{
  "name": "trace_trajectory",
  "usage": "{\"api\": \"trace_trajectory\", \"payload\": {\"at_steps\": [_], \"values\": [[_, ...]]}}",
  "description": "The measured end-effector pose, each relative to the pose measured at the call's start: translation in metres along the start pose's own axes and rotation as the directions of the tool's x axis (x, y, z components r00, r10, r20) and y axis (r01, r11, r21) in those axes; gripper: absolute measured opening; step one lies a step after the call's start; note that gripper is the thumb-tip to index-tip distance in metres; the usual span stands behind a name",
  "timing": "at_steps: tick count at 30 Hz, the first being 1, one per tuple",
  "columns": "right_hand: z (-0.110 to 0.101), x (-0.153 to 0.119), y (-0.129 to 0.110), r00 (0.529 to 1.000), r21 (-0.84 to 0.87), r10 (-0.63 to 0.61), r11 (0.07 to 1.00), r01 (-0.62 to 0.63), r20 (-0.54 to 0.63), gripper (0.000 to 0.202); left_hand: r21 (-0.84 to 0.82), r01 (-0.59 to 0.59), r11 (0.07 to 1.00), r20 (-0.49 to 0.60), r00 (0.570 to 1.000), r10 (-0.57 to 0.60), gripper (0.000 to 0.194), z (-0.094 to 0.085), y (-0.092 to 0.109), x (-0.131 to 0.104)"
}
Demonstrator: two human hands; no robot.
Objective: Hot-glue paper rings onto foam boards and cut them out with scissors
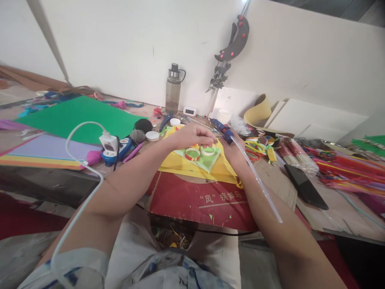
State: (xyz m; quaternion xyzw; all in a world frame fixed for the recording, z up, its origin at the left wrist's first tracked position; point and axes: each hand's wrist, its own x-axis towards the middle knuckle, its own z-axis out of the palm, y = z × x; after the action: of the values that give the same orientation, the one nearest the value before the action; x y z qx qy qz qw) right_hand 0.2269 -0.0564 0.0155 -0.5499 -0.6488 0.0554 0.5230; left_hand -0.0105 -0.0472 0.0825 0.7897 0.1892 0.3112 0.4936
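My right hand (pixel 231 149) is wrapped round a blue hot glue gun (pixel 221 129), and a long clear glue stick (pixel 257 176) sticks out of its back end over my forearm. The gun's nozzle is hard to make out. My left hand (pixel 197 135) is closed in a pinch above the work; whatever its fingertips hold is too small to name. Just below them lies a white ring (pixel 208 151) on a green sheet (pixel 207 163). Beside that ring sits a red and yellow patterned ring (pixel 192 154). Yellow sheets (pixel 171 163) lie beneath the green one.
A red board (pixel 192 200) forms the front edge. At left are a power strip (pixel 118 150) with a white cable, yarn balls and a large green sheet (pixel 81 118). A water bottle (pixel 173 90) stands behind. To the right lie a phone (pixel 305 186) and colourful pipe cleaners (pixel 345 168).
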Motion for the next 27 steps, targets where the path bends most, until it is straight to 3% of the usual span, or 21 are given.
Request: {"api": "trace_trajectory", "payload": {"at_steps": [6,9,13,21,27], "values": [[0.001,0.0,-0.003,1.0,0.027,0.004,1.0,-0.004,-0.017,0.028,-0.018,0.007,1.0,0.362,0.932,0.0,0.014,0.025,0.014,-0.007],[0.001,0.002,-0.001,1.0,0.015,0.016,1.0,-0.016,-0.015,0.029,-0.033,-0.026,0.999,0.505,0.862,0.039,0.004,0.043,0.016,-0.01],[0.002,0.004,0.003,0.999,0.023,0.024,0.999,-0.023,-0.028,0.031,-0.032,-0.098,0.995,0.665,0.741,0.094,0.01,0.066,0.018,-0.013],[0.007,0.003,0.007,0.997,0.135,0.071,0.988,-0.068,-0.016,0.04,-0.03,-0.012,0.999,0.806,0.591,0.031,0.012,0.085,0.014,-0.013],[0.006,0.003,0.006,0.995,0.141,0.096,0.985,-0.095,0.0,0.043,-0.07,-0.099,0.993,0.849,0.516,0.111,0.012,0.094,0.007,-0.014]]}}
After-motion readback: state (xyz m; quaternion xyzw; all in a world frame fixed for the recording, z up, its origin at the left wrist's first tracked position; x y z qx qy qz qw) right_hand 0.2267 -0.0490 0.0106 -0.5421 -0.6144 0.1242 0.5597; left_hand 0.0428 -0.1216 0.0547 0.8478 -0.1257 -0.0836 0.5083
